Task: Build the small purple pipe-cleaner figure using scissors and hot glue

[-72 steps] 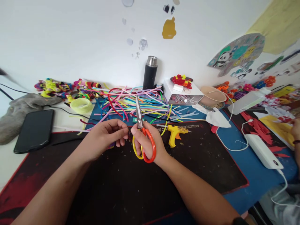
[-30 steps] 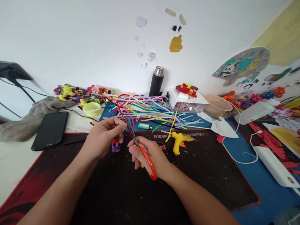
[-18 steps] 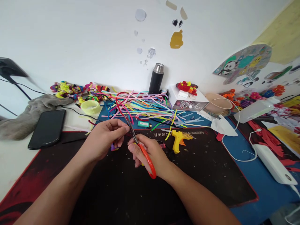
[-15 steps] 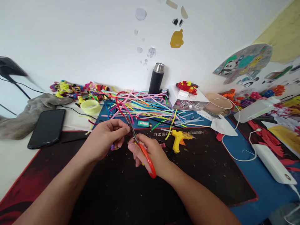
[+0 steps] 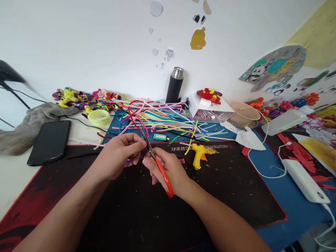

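Red-handled scissors sit in the right hand, blades by the left hand, its fingertips pinched, anything between them hidden; cut or not, I cannot tell; beyond, pipe cleaners lie loose, seemingly unworked

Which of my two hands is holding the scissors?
Your right hand, gripping the scissors by the handles; your left hand pinches its fingers together beside the blades.

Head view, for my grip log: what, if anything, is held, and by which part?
Right hand: scissors, by the handles. Left hand: whether its fingers pinch anything can't be told.
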The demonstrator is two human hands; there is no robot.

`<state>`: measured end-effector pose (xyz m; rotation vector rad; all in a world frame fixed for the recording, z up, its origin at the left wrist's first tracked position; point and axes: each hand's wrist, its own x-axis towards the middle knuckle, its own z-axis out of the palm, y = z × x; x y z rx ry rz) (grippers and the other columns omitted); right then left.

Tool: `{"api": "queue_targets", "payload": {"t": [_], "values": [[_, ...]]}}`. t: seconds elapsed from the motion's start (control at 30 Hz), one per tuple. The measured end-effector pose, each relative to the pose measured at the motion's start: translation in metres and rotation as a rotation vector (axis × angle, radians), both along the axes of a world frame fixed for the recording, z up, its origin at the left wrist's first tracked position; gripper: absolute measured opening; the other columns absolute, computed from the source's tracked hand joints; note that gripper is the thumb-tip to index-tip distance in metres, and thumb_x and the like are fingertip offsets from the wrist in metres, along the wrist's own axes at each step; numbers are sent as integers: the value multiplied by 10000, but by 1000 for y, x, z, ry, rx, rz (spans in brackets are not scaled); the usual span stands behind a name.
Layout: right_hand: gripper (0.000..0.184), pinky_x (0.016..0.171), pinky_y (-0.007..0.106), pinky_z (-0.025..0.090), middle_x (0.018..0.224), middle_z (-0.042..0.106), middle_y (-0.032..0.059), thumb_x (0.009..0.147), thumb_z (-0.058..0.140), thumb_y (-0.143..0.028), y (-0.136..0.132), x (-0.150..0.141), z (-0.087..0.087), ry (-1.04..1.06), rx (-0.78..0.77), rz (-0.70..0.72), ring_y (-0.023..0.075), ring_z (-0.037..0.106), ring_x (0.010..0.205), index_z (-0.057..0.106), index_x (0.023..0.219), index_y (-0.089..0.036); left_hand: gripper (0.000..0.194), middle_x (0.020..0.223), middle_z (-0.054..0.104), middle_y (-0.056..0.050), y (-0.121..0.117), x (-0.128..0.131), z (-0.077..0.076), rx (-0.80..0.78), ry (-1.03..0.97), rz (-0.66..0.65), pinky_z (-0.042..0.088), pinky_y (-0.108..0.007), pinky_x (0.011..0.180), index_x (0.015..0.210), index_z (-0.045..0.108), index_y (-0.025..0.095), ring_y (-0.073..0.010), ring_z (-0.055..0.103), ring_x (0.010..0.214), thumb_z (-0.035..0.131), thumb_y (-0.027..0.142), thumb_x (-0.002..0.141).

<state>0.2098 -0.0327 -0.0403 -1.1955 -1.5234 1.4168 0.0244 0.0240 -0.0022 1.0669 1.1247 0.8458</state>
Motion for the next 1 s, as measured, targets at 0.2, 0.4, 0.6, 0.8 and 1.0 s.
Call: {"api": "queue_targets", "payload": {"t": [0.2, 0.4, 0.6, 0.8, 1.0], "values": [[442, 509, 246, 522, 703, 644, -60, 1046, 739, -668, -1, 1, 2, -16, 10, 1, 140, 667, 518, 676, 1091, -232, 360, 493, 595, 33, -1, -1, 1, -6, -8, -14, 339, -226, 429, 679, 679, 202, -98, 469, 405, 956, 427, 622], [457, 492, 237, 516, 700, 641, -60, 1032, 757, -676, -1, 0, 4, -3, 3, -8, 137, 665, 505, 678, 1072, -228, 360, 501, 590, 38, 0, 1, 4, -26, -21, -20, 338, -222, 427, 650, 666, 205, -101, 480, 417, 959, 409, 603], [434, 513, 247, 503, 707, 641, -56, 1057, 736, -664, -1, 0, 2, -36, 22, -17, 139, 660, 512, 671, 1071, -236, 324, 524, 598, 48, 1, -1, -2, -33, -27, -24, 364, -221, 430, 699, 700, 201, -101, 495, 429, 956, 383, 622], [445, 594, 286, 462, 752, 686, -13, 1049, 720, -693, -2, -2, 7, -188, 88, -59, 170, 640, 607, 666, 1020, -252, 269, 564, 630, 42, 2, -7, -3, -17, -16, -57, 401, -222, 454, 749, 725, 195, -98, 515, 457, 920, 373, 698], [408, 668, 315, 456, 805, 729, 10, 1033, 752, -657, -2, -3, 14, -300, 125, -79, 203, 664, 698, 664, 996, -261, 248, 544, 621, 42, 2, -6, 3, -13, 12, -60, 397, -219, 447, 712, 713, 199, -95, 501, 451, 903, 339, 635]]}}
